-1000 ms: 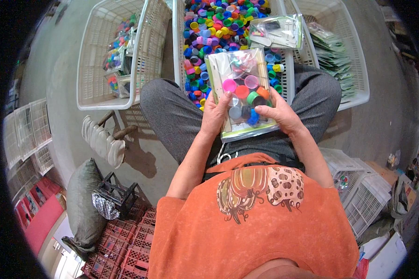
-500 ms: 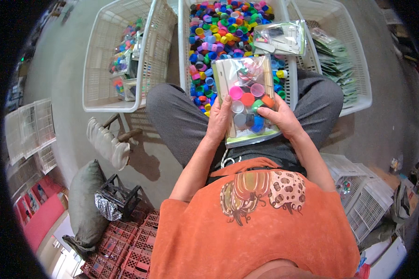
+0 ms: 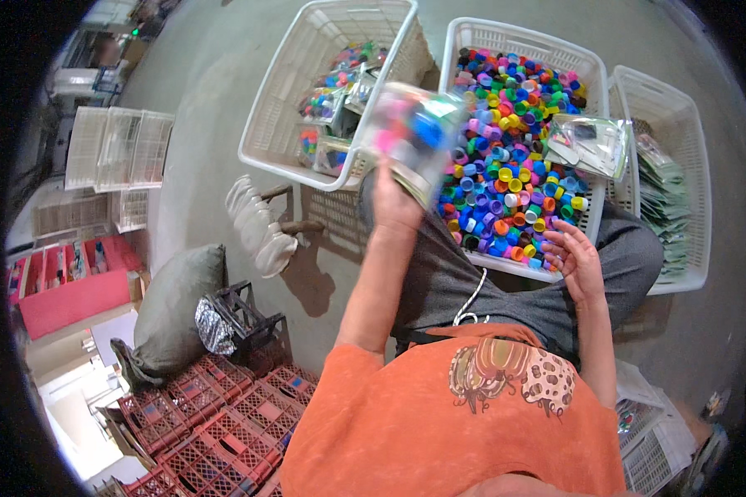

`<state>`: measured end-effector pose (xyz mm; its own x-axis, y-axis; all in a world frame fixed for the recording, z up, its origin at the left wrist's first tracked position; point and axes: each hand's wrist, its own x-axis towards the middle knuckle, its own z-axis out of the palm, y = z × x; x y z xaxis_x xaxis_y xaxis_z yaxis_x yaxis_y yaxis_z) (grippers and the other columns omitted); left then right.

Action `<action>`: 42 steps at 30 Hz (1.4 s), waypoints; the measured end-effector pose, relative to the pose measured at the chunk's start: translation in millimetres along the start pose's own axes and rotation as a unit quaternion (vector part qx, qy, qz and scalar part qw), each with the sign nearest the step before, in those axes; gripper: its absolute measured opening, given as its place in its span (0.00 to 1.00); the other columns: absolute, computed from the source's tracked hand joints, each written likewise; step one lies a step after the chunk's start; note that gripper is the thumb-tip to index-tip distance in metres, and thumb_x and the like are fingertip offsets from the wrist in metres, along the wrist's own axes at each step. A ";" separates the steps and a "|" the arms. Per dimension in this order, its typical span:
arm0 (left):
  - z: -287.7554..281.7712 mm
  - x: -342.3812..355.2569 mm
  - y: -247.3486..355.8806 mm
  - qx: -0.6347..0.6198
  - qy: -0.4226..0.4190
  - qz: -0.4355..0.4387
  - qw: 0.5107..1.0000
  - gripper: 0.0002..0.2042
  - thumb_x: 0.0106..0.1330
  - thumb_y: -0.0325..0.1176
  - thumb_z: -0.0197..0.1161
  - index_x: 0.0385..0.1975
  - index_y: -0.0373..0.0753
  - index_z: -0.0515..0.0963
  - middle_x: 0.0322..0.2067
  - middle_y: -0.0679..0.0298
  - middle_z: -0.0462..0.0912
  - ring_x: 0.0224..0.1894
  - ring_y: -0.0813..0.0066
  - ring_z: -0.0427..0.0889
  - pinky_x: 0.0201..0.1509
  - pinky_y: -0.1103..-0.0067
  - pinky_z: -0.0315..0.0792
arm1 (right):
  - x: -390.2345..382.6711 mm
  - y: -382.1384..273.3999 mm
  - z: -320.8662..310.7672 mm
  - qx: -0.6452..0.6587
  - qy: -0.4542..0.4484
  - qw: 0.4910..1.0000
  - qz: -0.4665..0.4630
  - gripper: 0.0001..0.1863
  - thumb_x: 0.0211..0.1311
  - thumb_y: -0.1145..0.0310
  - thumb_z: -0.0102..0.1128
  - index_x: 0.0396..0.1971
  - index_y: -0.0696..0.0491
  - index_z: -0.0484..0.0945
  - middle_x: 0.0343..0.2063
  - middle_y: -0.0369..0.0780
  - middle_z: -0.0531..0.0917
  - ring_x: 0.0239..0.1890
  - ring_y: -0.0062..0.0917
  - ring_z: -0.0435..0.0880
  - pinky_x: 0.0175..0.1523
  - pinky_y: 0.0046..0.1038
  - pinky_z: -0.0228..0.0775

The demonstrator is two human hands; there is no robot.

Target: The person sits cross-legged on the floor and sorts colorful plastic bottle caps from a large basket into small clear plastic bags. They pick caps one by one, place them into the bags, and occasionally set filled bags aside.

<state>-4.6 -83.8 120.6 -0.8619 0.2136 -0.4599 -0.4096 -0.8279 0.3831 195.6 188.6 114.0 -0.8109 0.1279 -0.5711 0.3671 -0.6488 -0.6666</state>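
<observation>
In my left hand is a clear plastic bag of colourful bottle caps, smeared by motion. It is held up between the left white basket and the middle white basket, partly in front of both. Filled bags lie inside the left basket. Loose bottle caps of many colours fill the middle one. My right hand hovers over the near right corner of that basket, fingers apart and holding nothing.
Another flat clear packet rests across the middle basket's right rim. A right-hand basket holds a stack of green packets. To my left are a padded stool, a stuffed grey sack and red crates.
My right hand has let go of the bag. My left hand has carried it up and left, toward the left basket. The whole view has swung, shifting the baskets rightward.
</observation>
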 end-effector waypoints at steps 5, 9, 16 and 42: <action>-39.4 61.2 60.4 -0.049 -0.052 -0.018 0.997 0.14 0.74 0.37 0.51 0.53 0.38 0.76 0.43 0.61 0.85 0.41 0.70 0.84 0.45 0.75 0.82 | -3.9 -6.9 12.5 -0.034 0.036 0.998 0.032 0.17 0.70 0.69 0.53 0.55 0.57 0.72 0.44 0.43 0.84 0.42 0.25 0.86 0.47 0.26 0.79; -36.4 45.6 26.4 -0.045 -0.098 -0.074 0.991 0.13 0.74 0.29 0.50 0.53 0.36 0.76 0.46 0.61 0.83 0.43 0.71 0.83 0.45 0.76 0.82 | 18.2 -20.4 0.5 -0.101 0.017 0.994 -0.025 0.14 0.69 0.69 0.54 0.51 0.57 0.76 0.43 0.40 0.84 0.42 0.21 0.84 0.46 0.25 0.77; -51.1 32.4 -51.7 0.157 -0.053 -0.114 0.980 0.11 0.72 0.29 0.54 0.52 0.39 0.74 0.44 0.63 0.83 0.40 0.78 0.83 0.39 0.82 0.80 | 144.0 -94.2 -93.5 -0.472 0.439 0.702 -0.303 0.21 0.61 0.62 0.60 0.49 0.61 0.76 0.42 0.51 0.83 0.47 0.43 0.81 0.56 0.38 0.70; -10.1 -8.3 -106.9 0.495 -0.208 -0.054 0.842 0.10 0.71 0.32 0.58 0.48 0.37 0.76 0.42 0.66 0.83 0.44 0.82 0.80 0.45 0.84 0.72 | 92.2 -92.2 -43.7 -0.181 0.054 0.981 -0.047 0.07 0.63 0.68 0.60 0.34 0.57 0.80 0.23 0.35 0.83 0.19 0.14 0.78 0.19 0.15 0.65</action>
<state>49.3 -2.3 75.4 -0.7495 0.5933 -0.2938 -0.3636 0.0019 0.9315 106.9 293.0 101.8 -0.8034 0.2657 -0.5329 0.4466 -0.3232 -0.8343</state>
